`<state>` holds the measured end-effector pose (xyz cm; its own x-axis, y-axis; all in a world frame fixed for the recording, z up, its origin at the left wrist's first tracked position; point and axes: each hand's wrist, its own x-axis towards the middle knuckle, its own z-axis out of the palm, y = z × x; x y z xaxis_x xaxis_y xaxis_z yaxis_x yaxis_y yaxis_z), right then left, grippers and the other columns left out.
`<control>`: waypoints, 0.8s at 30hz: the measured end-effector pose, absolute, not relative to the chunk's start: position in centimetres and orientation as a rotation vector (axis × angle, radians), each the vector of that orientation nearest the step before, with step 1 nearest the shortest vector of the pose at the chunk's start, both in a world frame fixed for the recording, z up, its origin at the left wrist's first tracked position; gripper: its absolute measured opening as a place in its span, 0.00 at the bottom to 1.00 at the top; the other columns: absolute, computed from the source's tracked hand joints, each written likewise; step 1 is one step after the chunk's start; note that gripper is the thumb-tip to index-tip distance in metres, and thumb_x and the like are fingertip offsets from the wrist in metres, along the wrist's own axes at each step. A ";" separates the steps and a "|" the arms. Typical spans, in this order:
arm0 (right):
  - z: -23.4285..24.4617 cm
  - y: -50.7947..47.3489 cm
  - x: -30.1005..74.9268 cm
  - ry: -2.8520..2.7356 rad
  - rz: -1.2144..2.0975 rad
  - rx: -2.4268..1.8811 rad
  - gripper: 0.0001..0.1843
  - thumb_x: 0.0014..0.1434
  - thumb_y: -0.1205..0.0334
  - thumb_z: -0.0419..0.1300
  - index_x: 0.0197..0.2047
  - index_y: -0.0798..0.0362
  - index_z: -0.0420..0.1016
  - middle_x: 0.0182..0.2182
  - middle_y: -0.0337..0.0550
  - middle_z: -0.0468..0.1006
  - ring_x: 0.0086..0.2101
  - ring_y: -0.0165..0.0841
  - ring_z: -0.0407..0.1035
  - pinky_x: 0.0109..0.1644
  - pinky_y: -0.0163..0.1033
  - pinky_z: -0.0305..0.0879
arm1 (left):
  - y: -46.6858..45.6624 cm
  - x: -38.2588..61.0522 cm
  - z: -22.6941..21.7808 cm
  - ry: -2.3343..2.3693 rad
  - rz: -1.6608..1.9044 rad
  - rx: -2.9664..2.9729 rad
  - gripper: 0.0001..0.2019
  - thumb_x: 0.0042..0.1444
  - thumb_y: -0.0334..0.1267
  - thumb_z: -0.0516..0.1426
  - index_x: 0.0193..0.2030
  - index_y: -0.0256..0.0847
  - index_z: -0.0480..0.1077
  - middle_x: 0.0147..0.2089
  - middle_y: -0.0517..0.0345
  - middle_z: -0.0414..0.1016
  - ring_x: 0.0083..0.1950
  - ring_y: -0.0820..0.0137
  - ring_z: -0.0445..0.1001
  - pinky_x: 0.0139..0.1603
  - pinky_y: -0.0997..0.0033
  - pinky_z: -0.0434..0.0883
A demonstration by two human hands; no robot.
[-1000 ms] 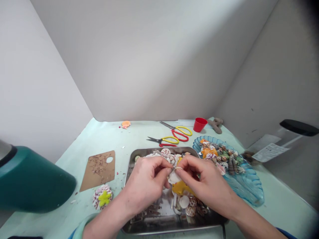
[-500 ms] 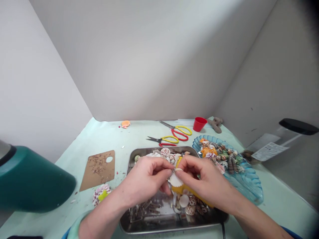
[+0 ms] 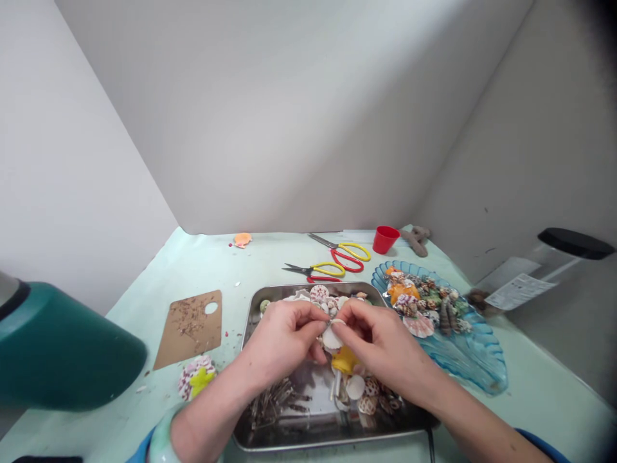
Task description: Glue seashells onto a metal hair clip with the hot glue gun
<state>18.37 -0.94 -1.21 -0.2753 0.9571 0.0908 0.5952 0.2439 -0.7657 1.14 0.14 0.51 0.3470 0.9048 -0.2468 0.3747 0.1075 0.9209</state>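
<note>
Head view: the right hand (image 3: pixel 385 344) pinches a white shell (image 3: pixel 331 339) below its fingertips, likely light, stiff, brittle, best held by the rim, while the left hand (image 3: pixel 283 339) has narrowed fingers, their hold unclear.

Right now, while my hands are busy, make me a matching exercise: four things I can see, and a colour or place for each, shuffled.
Things:
1. Cup
2. White shell
3. Plate
4. Card

Colours and places:
A. Clear blue, with shells on it
B. Brown, left of the tray
C. Red, beyond the tray
D. At the right hand's fingertips

Pairs: 1-C, 2-D, 3-A, 4-B.
</note>
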 end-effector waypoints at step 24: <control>-0.5 -1.3 18.7 -2.023 0.664 -1.082 0.10 0.64 0.66 0.48 0.44 0.49 0.68 0.38 0.41 0.72 0.38 0.31 0.67 0.42 0.37 0.61 | 0.6 1.4 -0.5 1.216 0.675 1.416 0.11 0.56 0.39 0.51 0.29 0.37 0.69 0.14 0.63 0.67 0.18 0.75 0.64 0.24 0.76 0.61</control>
<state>18.69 -1.29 -0.52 -0.3743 0.8539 0.3615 0.4733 0.5112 -0.7174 1.38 0.57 -0.49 0.3119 0.9242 -0.2205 0.3016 0.1237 0.9454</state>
